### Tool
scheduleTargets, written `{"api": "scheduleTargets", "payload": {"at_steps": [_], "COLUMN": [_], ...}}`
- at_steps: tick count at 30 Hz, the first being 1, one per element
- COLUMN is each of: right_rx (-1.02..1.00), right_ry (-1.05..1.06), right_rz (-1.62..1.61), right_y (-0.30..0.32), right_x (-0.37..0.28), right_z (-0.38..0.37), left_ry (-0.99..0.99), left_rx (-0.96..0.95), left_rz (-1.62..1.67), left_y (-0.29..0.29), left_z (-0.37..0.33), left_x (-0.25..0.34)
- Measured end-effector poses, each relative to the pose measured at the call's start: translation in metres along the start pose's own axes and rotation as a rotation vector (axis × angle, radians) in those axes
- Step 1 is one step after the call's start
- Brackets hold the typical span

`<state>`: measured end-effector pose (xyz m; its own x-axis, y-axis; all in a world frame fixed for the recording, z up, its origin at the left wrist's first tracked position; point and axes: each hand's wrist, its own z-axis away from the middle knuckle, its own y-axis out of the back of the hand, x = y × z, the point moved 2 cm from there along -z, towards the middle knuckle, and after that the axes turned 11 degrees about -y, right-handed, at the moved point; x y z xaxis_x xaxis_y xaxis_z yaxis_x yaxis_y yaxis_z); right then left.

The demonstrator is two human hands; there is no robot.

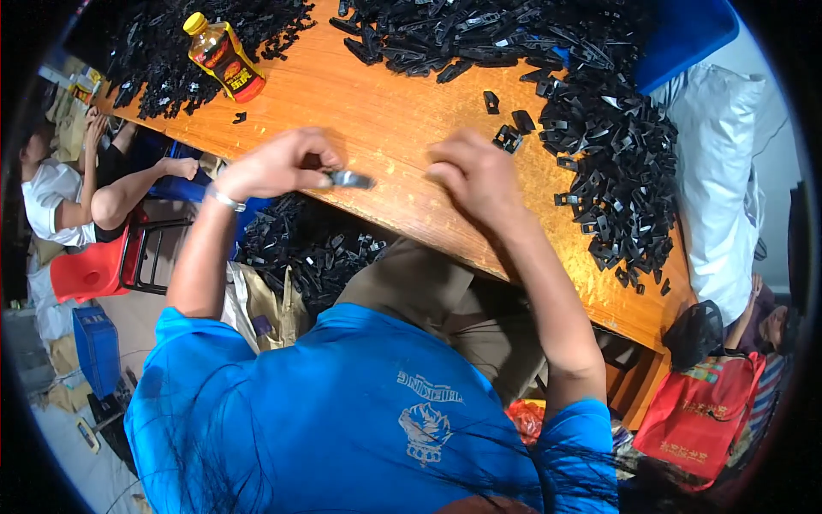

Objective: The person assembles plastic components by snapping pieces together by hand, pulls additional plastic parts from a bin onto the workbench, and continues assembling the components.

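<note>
Black clip [353, 179], one, sits in the left hand [278, 163], over the near edge of the wooden table [390, 111].

Left to right: one seated person [60, 201] at one red chair [84, 272]. One left heap [154, 77] of small black parts; one yellow-capped bottle [224, 58] beside it, one loose part [240, 117] nearby. Left hand: thumb and fingers pinched on the clip; one silver bracelet [227, 199] at the wrist. Below the table edge, one lower heap [308, 253]. Right hand [481, 176]: fingers curled, thumb near forefinger; cannot tell whether it grips anything. Past it, three stray parts [491, 103], one large heap [608, 163], one blue bin [698, 38], one white sack [719, 171], one red bag [698, 420].

Hard to read: clip's near end covered by fingers; both hands motion-blurred; heaps too dense to count; bin cut off at top; second person [758, 321] far right, mostly hidden.
</note>
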<state>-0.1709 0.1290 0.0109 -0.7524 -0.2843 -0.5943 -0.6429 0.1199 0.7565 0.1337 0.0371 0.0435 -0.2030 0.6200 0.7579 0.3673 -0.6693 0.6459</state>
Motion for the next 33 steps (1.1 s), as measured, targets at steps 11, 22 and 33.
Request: {"api": "scheduleTargets", "payload": {"at_steps": [11, 22, 33], "right_rx": [0.120, 0.155, 0.057], "right_ry": [-0.175, 0.009, -0.275], "right_rz": [0.599, 0.572, 0.078], "right_y": [0.036, 0.019, 0.012], "right_x": [0.057, 0.035, 0.007], "right_z": [-0.015, -0.026, -0.005], "left_ry": [-0.059, -0.105, -0.156], "left_rx": [0.571, 0.656, 0.457], "left_rz": [-0.724, -0.757, -0.586], "left_y": [0.000, 0.003, -0.079], "left_z": [-0.136, -0.136, -0.085], "left_x": [-0.044, -0.046, 0.003]}}
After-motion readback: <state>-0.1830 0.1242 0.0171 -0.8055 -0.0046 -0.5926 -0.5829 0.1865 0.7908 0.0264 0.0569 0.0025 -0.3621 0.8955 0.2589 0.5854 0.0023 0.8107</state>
